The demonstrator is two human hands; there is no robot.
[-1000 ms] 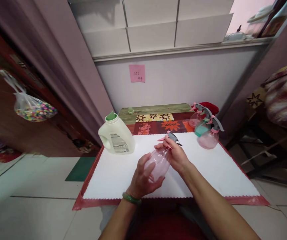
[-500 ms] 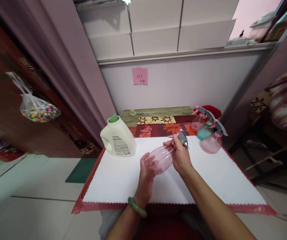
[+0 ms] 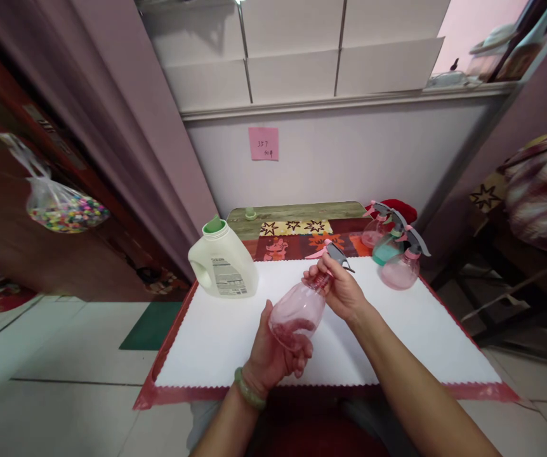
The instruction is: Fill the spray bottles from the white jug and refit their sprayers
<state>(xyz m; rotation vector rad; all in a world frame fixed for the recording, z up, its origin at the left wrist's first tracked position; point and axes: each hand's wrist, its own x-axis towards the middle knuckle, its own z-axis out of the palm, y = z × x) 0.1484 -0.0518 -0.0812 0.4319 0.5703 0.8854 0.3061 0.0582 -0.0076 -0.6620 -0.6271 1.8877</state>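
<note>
The right hand (image 3: 344, 291) is curled around the neck of a pink spray bottle (image 3: 298, 311); the left hand (image 3: 270, 355), loosely curved, holds its base. The bottle tilts above the surface (image 3: 373, 336), right of a white jug (image 3: 228, 270). Farther right of that jug stand three more spray bottles (image 3: 400, 273).

On the desk (image 3: 297, 211), a jug (image 3: 230, 271) stands left, three spray bottles (image 3: 388, 254) right, a cap (image 3: 250, 214) behind the jug. Above the desk's middle, a fourth bottle (image 3: 298, 311) is between left hand (image 3: 273, 355) and right hand (image 3: 344, 289).
</note>
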